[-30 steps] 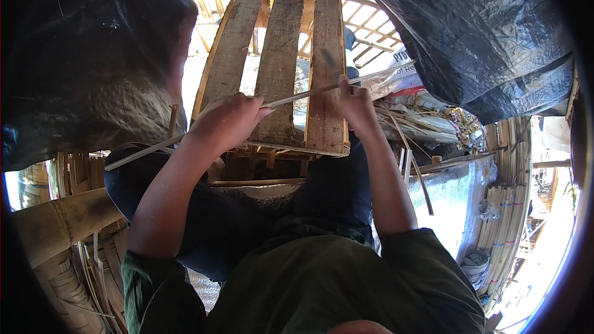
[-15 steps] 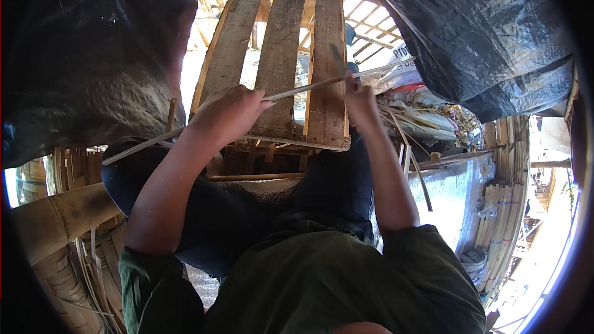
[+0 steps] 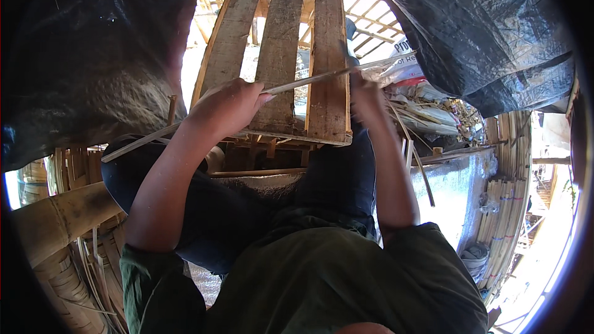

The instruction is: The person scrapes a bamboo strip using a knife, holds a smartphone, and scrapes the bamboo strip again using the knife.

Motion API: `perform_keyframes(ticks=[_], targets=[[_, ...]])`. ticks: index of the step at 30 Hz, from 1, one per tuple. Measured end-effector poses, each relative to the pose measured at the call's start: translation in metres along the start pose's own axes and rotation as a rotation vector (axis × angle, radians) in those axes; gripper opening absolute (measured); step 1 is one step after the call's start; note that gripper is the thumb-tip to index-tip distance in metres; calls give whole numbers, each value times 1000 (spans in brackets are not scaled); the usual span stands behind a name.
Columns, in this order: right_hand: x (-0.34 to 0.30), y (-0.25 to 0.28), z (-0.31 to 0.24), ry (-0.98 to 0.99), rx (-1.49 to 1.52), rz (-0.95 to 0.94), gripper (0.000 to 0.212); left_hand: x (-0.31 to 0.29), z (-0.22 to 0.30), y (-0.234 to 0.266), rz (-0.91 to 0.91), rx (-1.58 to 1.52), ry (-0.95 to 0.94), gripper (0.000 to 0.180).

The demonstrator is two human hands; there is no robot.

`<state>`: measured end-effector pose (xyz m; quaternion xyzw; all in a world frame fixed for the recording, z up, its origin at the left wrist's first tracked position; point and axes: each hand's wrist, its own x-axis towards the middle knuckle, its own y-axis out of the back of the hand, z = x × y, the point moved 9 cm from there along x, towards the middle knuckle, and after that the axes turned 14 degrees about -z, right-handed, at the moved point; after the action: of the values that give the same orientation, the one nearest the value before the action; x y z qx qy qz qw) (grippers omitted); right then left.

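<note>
My left hand (image 3: 230, 106) is closed around a long, thin bamboo strip (image 3: 309, 80), which slants up to the right above a slatted wooden bench (image 3: 279, 49). The strip's tail end runs out past my left forearm to the lower left. My right hand (image 3: 369, 100), smeared by motion, is closed on a knife (image 3: 348, 54) close to the strip's far part. Its dark blade shows only as a blur, so whether it touches the strip I cannot tell.
Dark plastic sheeting hangs at the left (image 3: 93, 55) and upper right (image 3: 489, 31). Right of the bench lie a printed white sack (image 3: 402, 69) and loose strips (image 3: 417, 167). Bundled bamboo slats (image 3: 500, 222) stand at the right; a thick bamboo pole (image 3: 65, 213) crosses the lower left.
My right hand with the knife has shifted slightly down and to the right. The strip's far end has tipped up a little, while my left hand keeps nearly the same place.
</note>
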<state>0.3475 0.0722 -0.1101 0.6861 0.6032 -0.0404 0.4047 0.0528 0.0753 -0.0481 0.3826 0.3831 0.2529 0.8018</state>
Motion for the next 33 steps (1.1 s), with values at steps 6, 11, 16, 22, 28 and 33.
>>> perform_keyframes(ticks=[6, 11, 16, 22, 28, 33], targets=[[-18, 37, -31, 74, -181, 183, 63, -1, -7, -4, -12, 30, -2, 33], [-9, -3, -19, 39, -259, -102, 61, -7, -10, -4, 8, 6, 11, 34], [-7, 7, 3, -39, -210, -33, 58, 1, -3, -2, 2, 30, -5, 35], [2, 26, -7, -47, 96, 11, 57, 0, 2, 0, -2, 39, -11, 34], [-8, -4, -16, -39, 3, -266, 53, -1, 3, 6, 42, 49, -22, 33], [-23, -14, -21, -8, -42, -180, 53, 9, 7, 4, -32, 88, -1, 36]])
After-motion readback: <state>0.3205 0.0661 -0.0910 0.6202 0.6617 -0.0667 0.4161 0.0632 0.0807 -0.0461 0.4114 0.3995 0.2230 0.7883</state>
